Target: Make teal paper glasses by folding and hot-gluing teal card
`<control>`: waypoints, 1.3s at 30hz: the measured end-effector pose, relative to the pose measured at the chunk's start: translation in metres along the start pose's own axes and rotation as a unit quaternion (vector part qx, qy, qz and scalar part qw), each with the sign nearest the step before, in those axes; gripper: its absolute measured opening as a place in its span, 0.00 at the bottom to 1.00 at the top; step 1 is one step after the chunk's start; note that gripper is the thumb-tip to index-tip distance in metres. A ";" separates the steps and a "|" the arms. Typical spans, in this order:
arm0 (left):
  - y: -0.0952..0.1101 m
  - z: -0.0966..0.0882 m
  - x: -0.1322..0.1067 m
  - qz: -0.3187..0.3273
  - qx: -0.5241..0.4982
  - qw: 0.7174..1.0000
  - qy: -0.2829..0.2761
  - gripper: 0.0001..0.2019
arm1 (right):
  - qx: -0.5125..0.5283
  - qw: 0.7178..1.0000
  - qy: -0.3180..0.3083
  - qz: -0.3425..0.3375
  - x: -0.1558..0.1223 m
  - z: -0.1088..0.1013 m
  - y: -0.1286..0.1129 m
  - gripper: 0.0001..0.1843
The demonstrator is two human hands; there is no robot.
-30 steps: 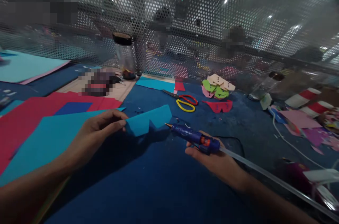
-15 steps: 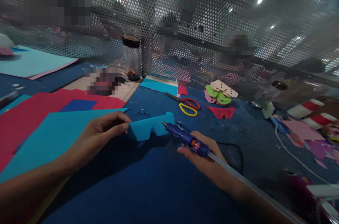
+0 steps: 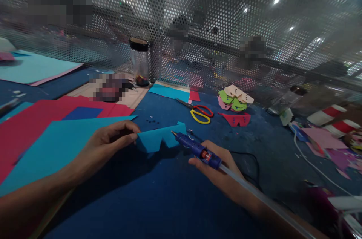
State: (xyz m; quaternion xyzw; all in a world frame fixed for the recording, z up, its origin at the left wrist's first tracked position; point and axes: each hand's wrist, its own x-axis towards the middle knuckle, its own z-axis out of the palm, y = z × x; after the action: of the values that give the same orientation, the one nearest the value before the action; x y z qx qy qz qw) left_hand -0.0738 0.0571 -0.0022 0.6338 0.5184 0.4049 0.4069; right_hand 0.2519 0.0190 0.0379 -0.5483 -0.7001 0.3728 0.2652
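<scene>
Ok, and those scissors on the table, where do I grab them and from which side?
Probably by the red and yellow handles, from the near right. The scissors lie with their loops towards that side, their dark blades pointing away to the left. Your right hand holds the glue gun.

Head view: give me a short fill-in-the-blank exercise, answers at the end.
1. The left hand holds the notched paper, which is ____ in colour.
2. The right hand holds the glue gun, its nozzle pointing toward the ____ hand.
3. The scissors are red-handled on one side and ____ on the other.

Missing: blue; left; yellow.
</scene>
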 end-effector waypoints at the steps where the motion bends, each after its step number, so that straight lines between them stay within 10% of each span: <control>1: 0.000 0.000 0.000 0.000 0.000 1.000 -0.001 0.12 | 0.000 1.000 -0.001 0.000 0.000 0.000 0.000 0.14; 39: 0.004 0.000 -0.001 -0.012 -0.001 1.000 -0.004 0.13 | -0.004 1.000 0.021 0.009 0.000 0.001 0.000 0.17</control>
State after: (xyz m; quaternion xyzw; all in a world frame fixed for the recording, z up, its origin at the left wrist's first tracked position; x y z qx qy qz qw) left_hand -0.0727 0.0555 0.0015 0.6287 0.5237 0.3987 0.4142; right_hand 0.2505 0.0183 0.0374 -0.5633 -0.6907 0.3611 0.2741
